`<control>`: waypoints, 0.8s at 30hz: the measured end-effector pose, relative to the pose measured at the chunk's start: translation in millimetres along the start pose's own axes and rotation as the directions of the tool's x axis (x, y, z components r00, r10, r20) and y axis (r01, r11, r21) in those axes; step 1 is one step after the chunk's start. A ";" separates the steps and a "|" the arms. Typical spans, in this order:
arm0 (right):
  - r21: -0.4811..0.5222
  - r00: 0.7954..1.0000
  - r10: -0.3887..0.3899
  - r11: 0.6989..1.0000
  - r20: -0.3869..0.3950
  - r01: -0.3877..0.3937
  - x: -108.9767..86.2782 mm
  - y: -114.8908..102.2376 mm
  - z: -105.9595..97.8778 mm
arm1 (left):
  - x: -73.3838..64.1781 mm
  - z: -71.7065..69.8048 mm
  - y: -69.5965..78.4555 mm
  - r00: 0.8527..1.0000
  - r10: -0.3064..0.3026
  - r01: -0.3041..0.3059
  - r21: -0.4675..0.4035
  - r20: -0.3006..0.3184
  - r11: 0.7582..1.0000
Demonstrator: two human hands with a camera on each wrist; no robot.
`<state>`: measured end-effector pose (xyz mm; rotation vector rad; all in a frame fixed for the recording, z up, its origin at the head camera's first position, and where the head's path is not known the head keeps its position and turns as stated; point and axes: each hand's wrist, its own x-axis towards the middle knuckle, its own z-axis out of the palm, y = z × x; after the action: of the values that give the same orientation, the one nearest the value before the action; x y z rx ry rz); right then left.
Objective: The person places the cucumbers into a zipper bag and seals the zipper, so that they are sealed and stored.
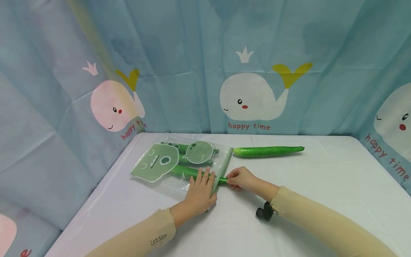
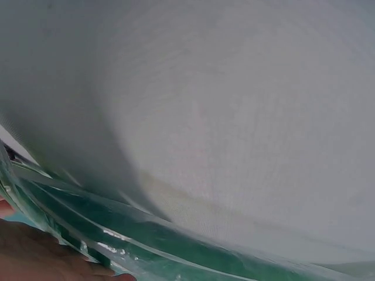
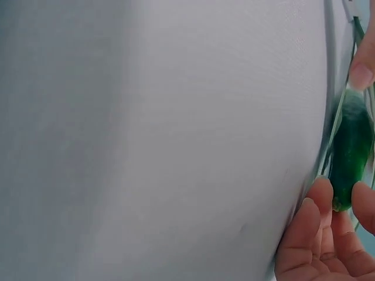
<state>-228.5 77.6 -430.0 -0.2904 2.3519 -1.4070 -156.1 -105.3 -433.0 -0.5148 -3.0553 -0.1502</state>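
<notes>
A clear zip bag [image 1: 158, 165] with green cartoon prints lies flat on the table, its mouth facing right. Inside it are two cucumbers [image 1: 183, 147], partly covered by the prints. A third cucumber [image 1: 223, 181] lies mostly in the bag, its tip poking out through the mouth. My right hand [image 1: 243, 178] pinches that tip between thumb and fingers, as the right wrist view shows around the cucumber [image 3: 350, 152]. My left hand [image 1: 200, 194] rests on the bag near the mouth, fingers straight, over part of this cucumber. Only part of the left hand [image 2: 47, 254] enters the left wrist view.
Another cucumber [image 1: 269, 151] lies on the white table [image 1: 321, 178] behind my right hand, just right of the bag's mouth. A blue curtain [image 1: 192, 71] with whale prints hangs behind the table. A small black device [image 1: 264, 212] sits at my right wrist.
</notes>
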 end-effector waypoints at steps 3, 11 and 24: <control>-0.003 1.000 0.000 1.000 -0.012 0.000 3.4 -0.3 3.4 | -0.1 0.5 0.1 1.000 -0.003 0.003 -0.003 0.003 1.000; 0.010 0.999 0.016 1.000 -0.032 -0.016 10.3 -6.3 10.5 | 0.8 1.0 -0.3 1.000 -0.007 0.007 -0.010 -0.003 1.000; 0.108 0.996 0.076 0.991 -0.034 -0.072 20.7 -13.3 20.8 | -0.1 -0.1 0.8 1.000 0.006 -0.005 -0.034 0.005 0.999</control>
<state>-238.7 47.0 -431.6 -0.1458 2.2828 -1.5093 -155.8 -104.7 -432.9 -0.5264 -3.0612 -0.2009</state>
